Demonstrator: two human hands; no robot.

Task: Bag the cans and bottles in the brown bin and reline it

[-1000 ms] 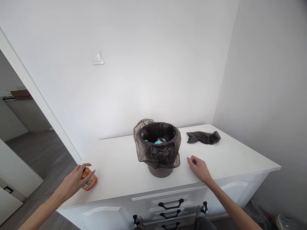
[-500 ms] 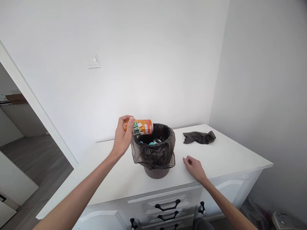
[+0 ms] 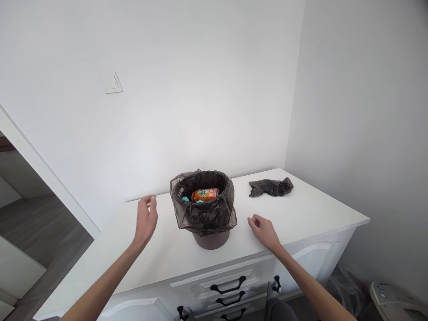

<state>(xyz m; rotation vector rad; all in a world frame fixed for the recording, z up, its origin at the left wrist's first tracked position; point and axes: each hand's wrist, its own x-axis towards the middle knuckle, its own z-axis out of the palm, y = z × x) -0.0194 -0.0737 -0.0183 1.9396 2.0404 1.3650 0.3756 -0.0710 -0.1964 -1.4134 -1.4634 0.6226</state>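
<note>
A small brown trash bin stands upright on the white cabinet top, lined with a black plastic bag folded over its rim. Inside lies an orange drink can on its side, with turquoise items partly showing below it. To the left of the bin, my left hand is in the air with nothing in it, thumb and fingers apart. My right hand rests on the cabinet top right of the bin, its fingers curled closed around nothing visible.
A crumpled black plastic bag lies on the cabinet top at the back right. Black drawer handles stick out in front. White walls stand behind and to the right, with a switch plate on the back one.
The orange can has left my left hand and now lies in the bin. My left hand has moved left and down, away from the bin. My right hand stays in place.
</note>
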